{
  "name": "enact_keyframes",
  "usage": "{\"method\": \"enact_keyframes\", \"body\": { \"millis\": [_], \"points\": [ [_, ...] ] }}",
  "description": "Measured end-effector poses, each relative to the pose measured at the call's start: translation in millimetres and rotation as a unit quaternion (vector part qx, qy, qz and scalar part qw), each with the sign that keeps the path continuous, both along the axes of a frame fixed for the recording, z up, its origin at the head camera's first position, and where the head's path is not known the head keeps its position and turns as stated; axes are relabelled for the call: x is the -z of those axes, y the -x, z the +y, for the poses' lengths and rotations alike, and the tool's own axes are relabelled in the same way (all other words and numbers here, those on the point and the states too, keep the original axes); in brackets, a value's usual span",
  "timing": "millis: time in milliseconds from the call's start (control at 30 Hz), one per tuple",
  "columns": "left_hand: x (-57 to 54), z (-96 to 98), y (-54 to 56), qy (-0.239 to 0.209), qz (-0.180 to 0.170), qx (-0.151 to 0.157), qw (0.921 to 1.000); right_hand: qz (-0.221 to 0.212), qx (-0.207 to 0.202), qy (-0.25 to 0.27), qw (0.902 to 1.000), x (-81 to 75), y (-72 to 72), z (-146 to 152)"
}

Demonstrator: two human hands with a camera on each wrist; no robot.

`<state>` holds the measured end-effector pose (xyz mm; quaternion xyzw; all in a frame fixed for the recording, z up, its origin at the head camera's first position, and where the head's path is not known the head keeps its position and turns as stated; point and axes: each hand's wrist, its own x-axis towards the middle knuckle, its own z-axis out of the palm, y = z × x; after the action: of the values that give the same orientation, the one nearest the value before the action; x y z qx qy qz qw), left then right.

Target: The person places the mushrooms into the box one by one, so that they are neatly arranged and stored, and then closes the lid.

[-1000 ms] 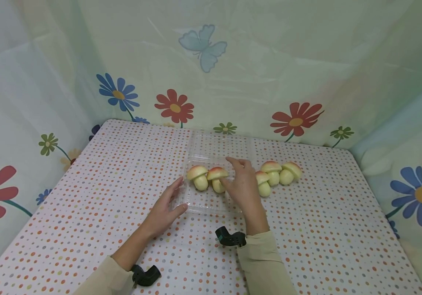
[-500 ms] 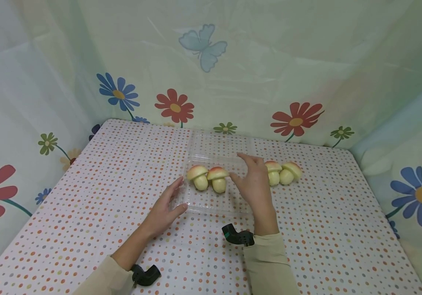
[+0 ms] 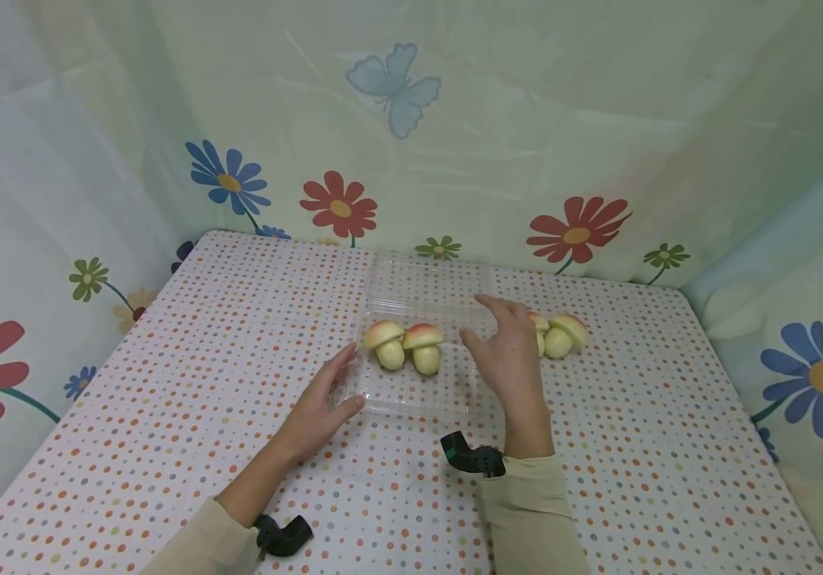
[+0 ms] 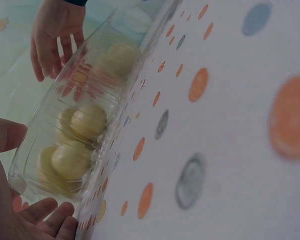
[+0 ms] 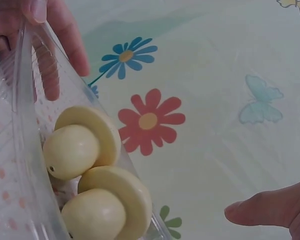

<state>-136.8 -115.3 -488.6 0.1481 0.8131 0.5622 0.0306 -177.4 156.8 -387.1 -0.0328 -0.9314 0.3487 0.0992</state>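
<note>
Two toy mushrooms with pale stems and red-tinged yellow caps, a left one [image 3: 385, 345] and a right one [image 3: 424, 349], lie side by side in a clear plastic clamshell box [image 3: 411, 399]. My left hand [image 3: 316, 407] holds the box's near left corner, thumb at the front and fingers along the left side. Past the box's right side is my right hand [image 3: 513, 363], with nothing in its grasp and its thumb [image 5: 260, 207] spread apart. Beyond it lie more toy mushrooms [image 3: 566, 335] on the table, partly hidden by the hand.
The box's lid [image 3: 429, 279] is folded back toward the far edge of the dotted tablecloth [image 3: 253, 319]. A flowered curtain [image 3: 454, 160] hangs behind and on both sides. Each wrist carries a black camera mount [image 3: 472, 457].
My right hand has let go of the right mushroom in the box and moved right, over the mushrooms on the table. The left hand stays on the box.
</note>
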Motion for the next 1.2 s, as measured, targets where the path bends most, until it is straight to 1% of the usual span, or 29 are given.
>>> {"method": "enact_keyframes", "body": {
  "millis": [167,467,633,933,1200],
  "points": [
    [1.5,0.1,1.3,-0.003,0.002,0.001,1.0000,0.007,0.001,0.004,1.0000,-1.2,-1.5,3],
    [1.0,-0.1,0.6,-0.013,-0.005,0.002,0.9999,-0.004,0.005,0.021,0.9998,-4.0,-0.9,15],
    [0.6,-0.7,0.3,-0.009,-0.007,0.002,0.9999,-0.012,0.002,0.032,0.9994,-2.2,-1.5,25],
    [1.9,-1.5,1.2,-0.003,-0.003,0.001,1.0000,-0.005,-0.005,0.052,0.9986,-2.6,-3.9,36],
    [1.3,-1.3,0.2,-0.005,-0.006,0.001,1.0000,-0.017,0.010,0.049,0.9986,-0.7,-5.1,46]
  ]
}}
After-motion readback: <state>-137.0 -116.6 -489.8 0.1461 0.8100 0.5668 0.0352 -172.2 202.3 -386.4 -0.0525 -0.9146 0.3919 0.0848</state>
